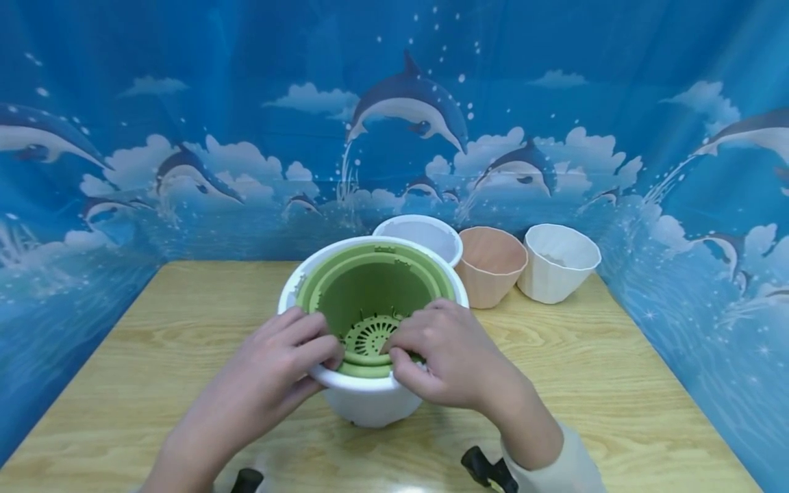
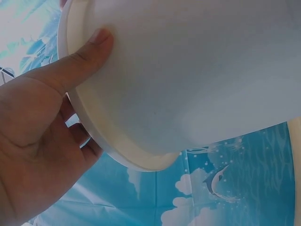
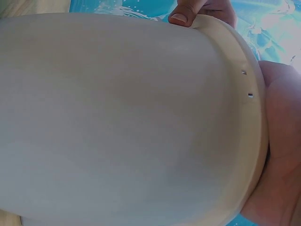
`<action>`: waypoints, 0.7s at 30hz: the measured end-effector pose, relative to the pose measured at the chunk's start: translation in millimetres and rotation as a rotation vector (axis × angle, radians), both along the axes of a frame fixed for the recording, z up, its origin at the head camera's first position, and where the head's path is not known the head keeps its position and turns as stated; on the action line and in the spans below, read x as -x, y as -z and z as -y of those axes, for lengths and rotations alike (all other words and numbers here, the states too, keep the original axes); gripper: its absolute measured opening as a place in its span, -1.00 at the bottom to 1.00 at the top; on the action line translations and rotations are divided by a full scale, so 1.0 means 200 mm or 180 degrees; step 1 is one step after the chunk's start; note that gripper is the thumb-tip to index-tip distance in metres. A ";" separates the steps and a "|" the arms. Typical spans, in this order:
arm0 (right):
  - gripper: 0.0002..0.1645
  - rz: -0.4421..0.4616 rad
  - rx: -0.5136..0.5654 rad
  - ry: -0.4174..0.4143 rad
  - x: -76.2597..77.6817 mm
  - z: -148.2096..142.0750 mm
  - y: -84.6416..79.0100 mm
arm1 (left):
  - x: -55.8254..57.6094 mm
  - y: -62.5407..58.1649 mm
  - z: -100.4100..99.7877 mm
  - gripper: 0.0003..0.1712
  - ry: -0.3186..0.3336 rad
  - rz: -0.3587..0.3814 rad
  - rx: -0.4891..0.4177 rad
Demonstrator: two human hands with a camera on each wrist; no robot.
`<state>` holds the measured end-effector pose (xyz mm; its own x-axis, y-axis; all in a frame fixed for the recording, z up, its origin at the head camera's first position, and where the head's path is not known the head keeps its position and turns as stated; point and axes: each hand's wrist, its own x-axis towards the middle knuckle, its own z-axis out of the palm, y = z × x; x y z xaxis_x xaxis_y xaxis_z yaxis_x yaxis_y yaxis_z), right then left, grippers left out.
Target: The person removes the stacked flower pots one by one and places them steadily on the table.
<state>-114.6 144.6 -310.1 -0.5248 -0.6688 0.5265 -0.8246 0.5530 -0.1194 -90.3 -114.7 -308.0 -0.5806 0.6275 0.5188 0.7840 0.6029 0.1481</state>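
Here's the white pot (image 1: 370,405) upright in the middle of the table (image 1: 622,383), nested green pots (image 1: 378,270) inside it, and the left hand (image 1: 290,352) grips its near rim, thumb under the lip outside and fingers curled over. Across to the right hand (image 1: 446,352), curled on the near green rim in a pinch, its fingertips hidden inside! Behind, a greyish pot (image 1: 419,231) is half blocked beside a pink pot (image 1: 491,289), while two black objects (image 1: 490,472), hard to identify, are cut off at the bottom edge.
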 end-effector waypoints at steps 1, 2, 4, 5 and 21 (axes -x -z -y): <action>-0.73 -0.0010 0.0013 -0.0006 0.00 0.00 0.00 | 0.00 0.00 0.00 -0.63 0.0005 0.0000 0.0000; -0.74 -0.0026 0.0023 -0.0014 0.00 0.00 0.00 | 0.00 0.00 0.00 -0.63 0.0008 -0.0015 0.0000; -0.76 -0.0055 0.0054 -0.0032 0.00 0.00 0.00 | 0.00 0.00 0.00 -0.64 0.0011 -0.0028 0.0014; -0.77 -0.0076 0.0069 -0.0037 0.00 0.00 0.00 | 0.00 0.00 0.00 -0.64 0.0008 -0.0031 0.0024; -0.82 -0.0287 0.0276 -0.0042 0.01 0.00 0.00 | 0.00 0.00 0.00 -0.60 0.0043 -0.0113 -0.0025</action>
